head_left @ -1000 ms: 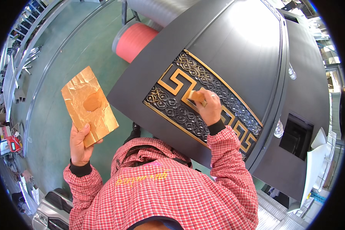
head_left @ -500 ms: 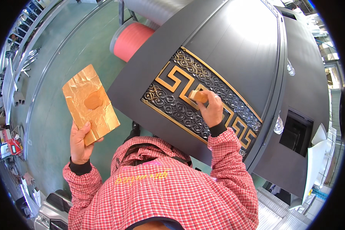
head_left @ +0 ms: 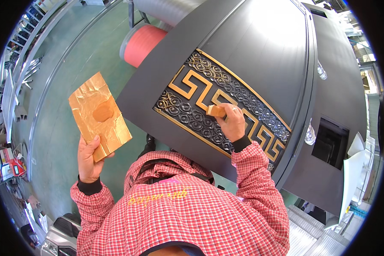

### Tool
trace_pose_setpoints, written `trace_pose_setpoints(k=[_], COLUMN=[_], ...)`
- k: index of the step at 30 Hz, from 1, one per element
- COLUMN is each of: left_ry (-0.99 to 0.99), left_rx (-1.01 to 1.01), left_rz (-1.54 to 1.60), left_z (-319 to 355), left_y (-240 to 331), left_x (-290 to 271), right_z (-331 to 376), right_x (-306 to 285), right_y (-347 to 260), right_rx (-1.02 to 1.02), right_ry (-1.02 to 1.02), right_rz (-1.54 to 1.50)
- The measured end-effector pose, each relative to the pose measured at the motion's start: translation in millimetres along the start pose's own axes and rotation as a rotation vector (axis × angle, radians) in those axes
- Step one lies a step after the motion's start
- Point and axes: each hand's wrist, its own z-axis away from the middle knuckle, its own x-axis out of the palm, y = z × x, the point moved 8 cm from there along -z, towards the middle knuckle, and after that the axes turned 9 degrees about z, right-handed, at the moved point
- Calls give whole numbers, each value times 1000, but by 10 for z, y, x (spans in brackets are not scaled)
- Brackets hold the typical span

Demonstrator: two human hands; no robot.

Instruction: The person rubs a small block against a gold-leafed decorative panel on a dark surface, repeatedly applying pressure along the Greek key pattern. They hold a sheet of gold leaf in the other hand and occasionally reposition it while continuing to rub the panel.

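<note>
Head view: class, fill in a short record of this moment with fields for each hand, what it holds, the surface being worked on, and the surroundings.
Left hand: raised, gripping a gold-coated board by its lower edge
Right hand: pressing a small gold-tipped pad on the ornament
Work surface: dark grey door panel with a gold key-pattern relief band
Clothing: red checked shirt
Surroundings: green floor, red roll

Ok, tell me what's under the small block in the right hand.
The small block in the right hand sits on the ornamental band of the dark door panel, over gold key-pattern relief. The spot directly beneath is covered by block and fingers.
</note>
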Motion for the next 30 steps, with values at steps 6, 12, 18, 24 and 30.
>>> trace_pose_setpoints(k=[6, 12, 18, 24, 30], left_ry=[5, 0, 10, -1, 9], left_rx=[1, 10, 9, 11, 9], left_rz=[-3, 5, 12, 28, 32], left_z=[29, 77, 113, 152, 187], left_y=[-32, -63, -100, -145, -184], left_x=[-4, -1, 13, 5, 41], right_z=[15, 100, 100, 118, 137], right_x=[-22, -63, -129, -139, -186], right_y=[-22, 93, 174, 152, 248], right_rx=[-2, 26, 94, 22, 38], right_ry=[-19, 4, 93, 40, 75], right_rz=[-15, 10, 8, 25, 40])
